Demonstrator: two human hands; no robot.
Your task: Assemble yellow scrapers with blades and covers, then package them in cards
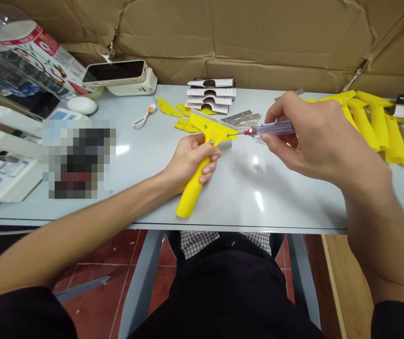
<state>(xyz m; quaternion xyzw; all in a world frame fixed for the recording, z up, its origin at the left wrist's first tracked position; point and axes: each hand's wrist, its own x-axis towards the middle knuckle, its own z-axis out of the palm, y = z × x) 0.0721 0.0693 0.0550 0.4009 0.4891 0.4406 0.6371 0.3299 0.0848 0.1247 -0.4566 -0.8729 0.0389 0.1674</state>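
Note:
My left hand (196,160) is closed round the neck of a yellow scraper (191,190), its handle slanting down toward the table's front edge. A metal blade strip (214,118) lies along the scraper's wide head. My right hand (304,132) grips a clear purple screwdriver (277,128), whose tip meets a screw at the right end of the head. Behind the scraper are loose metal blades (239,117) and flat yellow pieces (169,108). Small metal nuts or rings (258,140) lie below the screwdriver, partly hidden by my right hand.
White blade boxes (210,92) stand stacked at the back. Several yellow scrapers (378,125) line the right side. At left are a phone (115,73) on a white block, a white mouse (82,106), a bottle (49,54) and a short cable (145,116). Cardboard (251,42) walls the back.

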